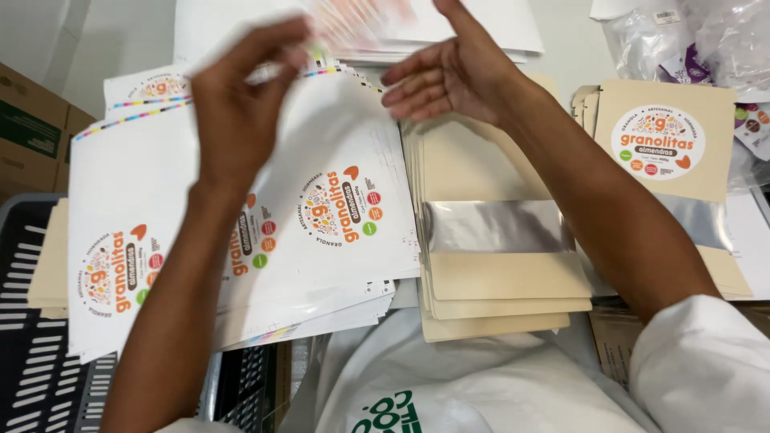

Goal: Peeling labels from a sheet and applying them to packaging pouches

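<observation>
- The left hand [241, 108] is raised over a stack of white glossy sheets printed with round multicoloured labels [241, 216], fingers pinched on something small and blurred at the top edge; it looks like a peeled round label [314, 50], but I cannot tell for sure.
- The right hand [449, 76] hovers beside it, open and flat, gripping nothing.
- Below the right hand lies a pile of beige paper pouches with a clear shiny window strip [497, 265], their faces bare, so these seem not yet labelled.
- To the right sits another stack of beige pouches already bearing a round label [662, 148] on the top one; this part looks done.
- The label sheets show several stickers left, and the bare pile is thick, so much work appears to remain.
- A black slotted plastic crate [32, 345] sits at lower left, with brown cardboard boxes [28, 132] behind it.
</observation>
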